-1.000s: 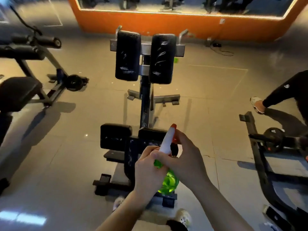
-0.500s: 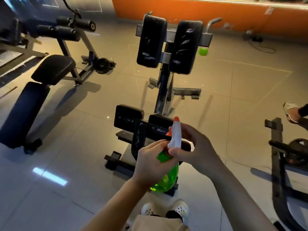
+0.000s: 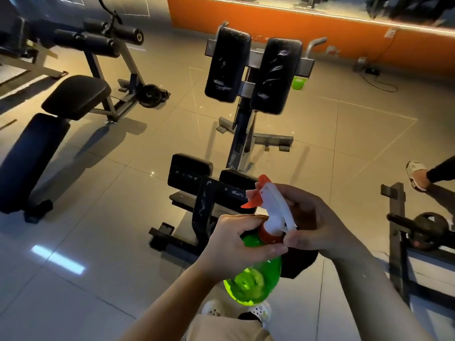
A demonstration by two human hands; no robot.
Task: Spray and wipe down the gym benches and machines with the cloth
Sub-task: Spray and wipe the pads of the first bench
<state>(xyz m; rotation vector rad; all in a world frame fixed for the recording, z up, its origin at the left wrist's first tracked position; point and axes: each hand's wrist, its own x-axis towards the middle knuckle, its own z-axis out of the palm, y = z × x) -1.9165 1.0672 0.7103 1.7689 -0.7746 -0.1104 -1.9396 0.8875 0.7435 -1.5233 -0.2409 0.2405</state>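
A green spray bottle [image 3: 253,284] with a white head and orange trigger is held in front of me. My left hand [image 3: 236,242] grips its neck and upper body. My right hand [image 3: 317,225] holds the white spray head from the right. A dark shape under my right hand may be a cloth [image 3: 299,264]; I cannot tell. Straight ahead stands a back-extension machine with two worn black pads [image 3: 253,70] and lower leg pads [image 3: 189,171].
A black sit-up bench [image 3: 34,148] with roller pads lies at the left. A weight frame with a plate [image 3: 428,230] stands at the right, with another person's foot [image 3: 416,175] beside it. A green object [image 3: 298,82] sits behind the machine. An orange wall base runs across the back.
The view has swung left and down, bringing the left bench into sight. Both hands stay on the bottle, which has tipped so that the spray head leans left.
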